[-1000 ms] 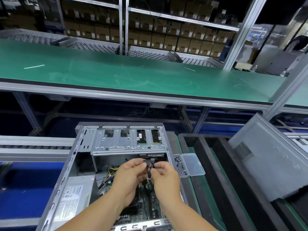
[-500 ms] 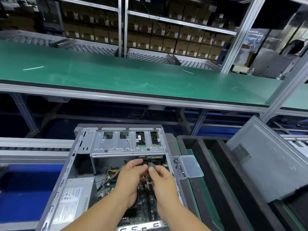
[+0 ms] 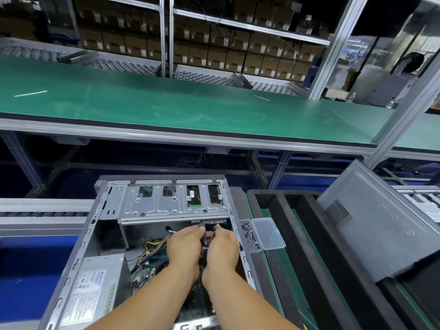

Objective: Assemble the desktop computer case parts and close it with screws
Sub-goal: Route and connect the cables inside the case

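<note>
An open grey computer case [image 3: 91, 236] lies on its side in front of me, with its drive cage [image 3: 166, 202] at the far end and a power supply [image 3: 92, 289] at the near left. Both hands reach inside, just below the drive cage. My left hand [image 3: 184, 246] pinches a cable connector [image 3: 202, 225] at the cage's edge. My right hand [image 3: 222, 246] pinches a second connector [image 3: 217, 226] beside it. Dark and red wires run between the two hands. The motherboard [image 3: 147, 270] is partly hidden under my arms.
A clear plastic box [image 3: 267, 233] with several small dark screws [image 3: 248, 235] sits on the case's right edge. The grey side panel [image 3: 381, 222] leans in a black tray [image 3: 297, 234] at the right. A green conveyor belt [image 3: 190, 108] runs beyond the case.
Both hands have moved forward, from the middle of the case up to the drive cage's lower edge, carrying the connectors with them. The case has not moved.
</note>
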